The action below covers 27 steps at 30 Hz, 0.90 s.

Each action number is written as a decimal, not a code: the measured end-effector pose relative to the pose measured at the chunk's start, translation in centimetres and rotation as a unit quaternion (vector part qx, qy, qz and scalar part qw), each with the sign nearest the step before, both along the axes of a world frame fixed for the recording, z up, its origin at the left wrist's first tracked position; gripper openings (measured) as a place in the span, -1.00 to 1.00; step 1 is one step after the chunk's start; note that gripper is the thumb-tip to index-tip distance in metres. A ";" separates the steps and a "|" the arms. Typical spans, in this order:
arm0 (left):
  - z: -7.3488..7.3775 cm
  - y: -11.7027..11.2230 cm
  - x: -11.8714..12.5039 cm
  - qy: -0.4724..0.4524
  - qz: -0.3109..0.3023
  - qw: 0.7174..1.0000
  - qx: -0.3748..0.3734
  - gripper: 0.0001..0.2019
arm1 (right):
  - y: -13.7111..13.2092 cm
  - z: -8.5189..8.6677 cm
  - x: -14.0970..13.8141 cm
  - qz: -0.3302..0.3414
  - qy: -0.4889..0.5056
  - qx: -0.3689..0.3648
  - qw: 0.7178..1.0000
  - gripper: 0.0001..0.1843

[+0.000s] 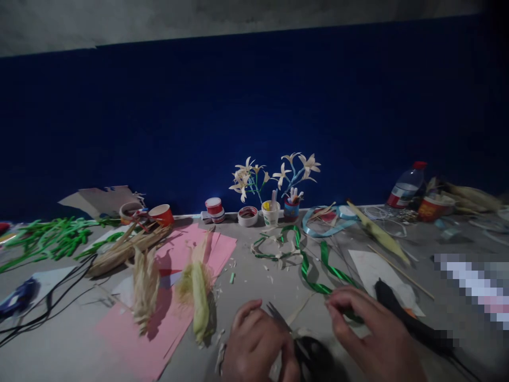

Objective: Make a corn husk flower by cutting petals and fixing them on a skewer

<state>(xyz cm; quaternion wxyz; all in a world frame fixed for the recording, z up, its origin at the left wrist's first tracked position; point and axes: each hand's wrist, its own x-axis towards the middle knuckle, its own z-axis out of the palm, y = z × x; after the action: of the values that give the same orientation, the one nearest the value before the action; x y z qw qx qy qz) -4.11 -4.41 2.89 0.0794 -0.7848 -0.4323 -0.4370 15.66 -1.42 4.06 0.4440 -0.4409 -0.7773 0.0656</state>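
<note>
My left hand [256,342] is at the bottom middle with its fingers curled in. Whatever it may hold is hidden. Beside it on the table lie scissors with black handles [316,353], blades pointing away to the left. To the right, my right hand [371,334] has thumb and index fingertip pressed together, and I cannot make out anything between them. A shiny green ribbon [312,284] curls across the table and passes behind these fingers; whether they touch it is unclear. A thin pale strip [301,310] lies between the hands.
Corn husks [145,286] and pink paper [175,313] are on the left, near green pipe cleaners [66,236]. Husk flowers [246,178] stand in cups [271,215] along the back. A black glue gun [401,313] lies right, before a plastic bottle [405,185].
</note>
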 end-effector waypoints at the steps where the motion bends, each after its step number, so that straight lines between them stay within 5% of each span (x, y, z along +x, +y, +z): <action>1: 0.0 0.0 0.0 0.003 0.000 1.000 -0.001 -0.77 | -0.1 0.2 -0.2 0.014 0.002 -0.007 1.000 -0.85; 6: 0.1 0.1 0.3 -0.006 -0.010 1.000 0.009 -0.76 | -1.2 0.7 -2.6 0.091 -0.045 -0.069 0.992 -0.84; 11: -0.1 0.0 0.4 -0.042 0.005 0.999 0.018 -0.76 | -0.3 -0.1 -1.1 0.077 -0.069 -0.051 0.993 -0.81; 15: -0.2 -0.1 0.2 -0.073 0.013 0.997 0.021 -0.76 | 0.5 -0.3 0.9 -0.005 -0.036 -0.015 0.999 -0.88; 22: 0.1 0.1 0.4 -0.027 -0.012 0.999 0.018 -0.76 | -0.8 0.6 -2.4 0.094 -0.071 -0.073 0.990 -0.82; 27: -0.3 0.0 0.2 -0.032 -0.006 0.999 0.025 -0.76 | 0.3 -0.3 -0.5 0.070 -0.070 -0.052 0.994 -0.83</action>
<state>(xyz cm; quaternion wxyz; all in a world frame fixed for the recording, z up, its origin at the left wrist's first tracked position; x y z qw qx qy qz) -3.87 -4.39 2.60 0.0821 -0.7707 -0.4190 -0.4729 15.20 -1.07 3.73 0.3590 -0.4117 -0.8309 0.1056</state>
